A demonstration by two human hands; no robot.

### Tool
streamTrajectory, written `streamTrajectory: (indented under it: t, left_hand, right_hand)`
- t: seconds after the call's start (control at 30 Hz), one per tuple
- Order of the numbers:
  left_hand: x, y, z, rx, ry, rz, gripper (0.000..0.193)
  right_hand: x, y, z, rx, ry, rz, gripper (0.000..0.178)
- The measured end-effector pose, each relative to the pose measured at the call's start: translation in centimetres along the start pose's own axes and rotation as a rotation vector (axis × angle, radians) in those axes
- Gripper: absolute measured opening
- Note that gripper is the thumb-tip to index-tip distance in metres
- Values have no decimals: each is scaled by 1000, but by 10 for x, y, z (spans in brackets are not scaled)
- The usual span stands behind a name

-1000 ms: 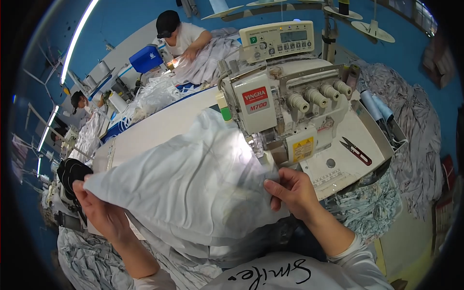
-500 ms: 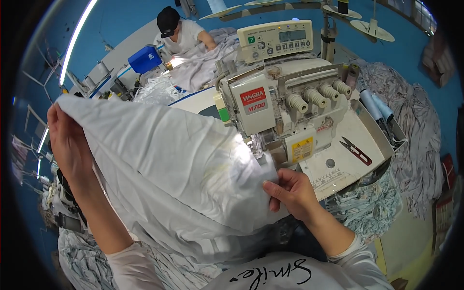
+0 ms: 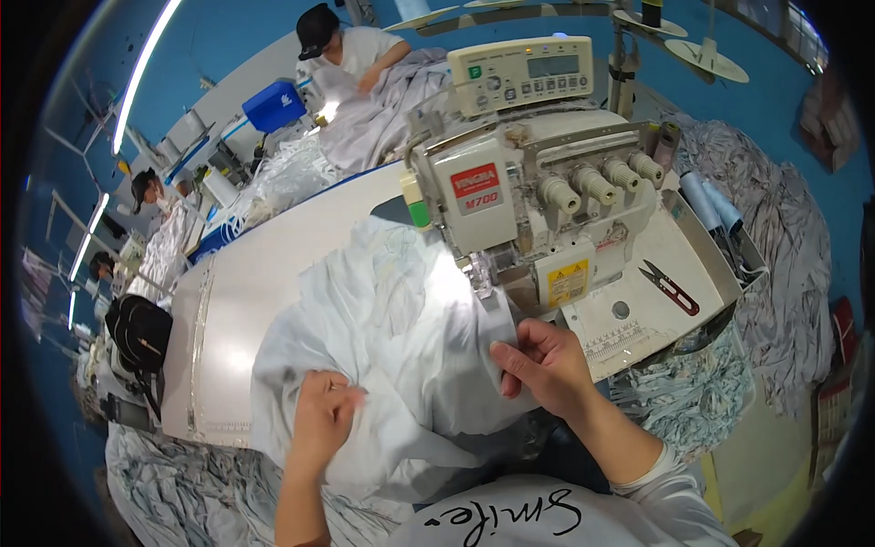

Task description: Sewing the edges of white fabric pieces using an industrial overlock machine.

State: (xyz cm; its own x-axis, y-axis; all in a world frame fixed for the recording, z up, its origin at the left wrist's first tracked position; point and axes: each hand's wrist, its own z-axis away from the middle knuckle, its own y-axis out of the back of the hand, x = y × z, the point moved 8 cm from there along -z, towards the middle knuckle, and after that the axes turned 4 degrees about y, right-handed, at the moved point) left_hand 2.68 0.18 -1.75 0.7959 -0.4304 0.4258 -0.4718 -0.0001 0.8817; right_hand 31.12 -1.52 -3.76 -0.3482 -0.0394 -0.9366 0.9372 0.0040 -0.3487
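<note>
A large white cloth (image 3: 392, 337) lies bunched over the front of the sewing table, its right edge running under the presser area of an overlock sewing machine (image 3: 478, 196). With thumb and fingers pinched, my right hand (image 3: 547, 365) grips that edge just in front of the needle area. My left hand (image 3: 324, 415) is closed on the gathered cloth at lower left, its fingers curled and the thumb slightly blurred. Bright lamp light washes out the cloth beside the needle, so the stitching point is hard to see.
Red-handled thread snips (image 3: 670, 287) lie on the machine's right bed. A control panel (image 3: 519, 73) tops the machine. Blue thread cones (image 3: 711, 201) stand in a side tray. A black bag (image 3: 137, 333) hangs at the table's left edge. Co-workers (image 3: 342, 50) sit farther back.
My left hand has come down and right from the raised far-left corner, and the stretched cloth has collapsed into folds, uncovering the tabletop. My right hand stays nearly in place.
</note>
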Motion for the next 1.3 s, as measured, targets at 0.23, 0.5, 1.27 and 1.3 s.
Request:
streamTrajectory:
  t: [0.23, 0.5, 1.27, 1.3]
  left_hand:
    - [-1, 98, -37, 840, -47, -88, 9]
    - [41, 215, -131, 1035, -242, -160, 8]
    - [41, 169, -109, 994, -286, -136, 10]
    - [43, 177, -122, 992, -285, -132, 10]
  right_hand:
    - [0, 5, -2, 57, 6, 24, 21]
    - [3, 4, -1, 36, 57, -28, 19]
    - [4, 8, -4, 35, 50, -18, 17]
    - [4, 9, -4, 38, 52, -26, 16]
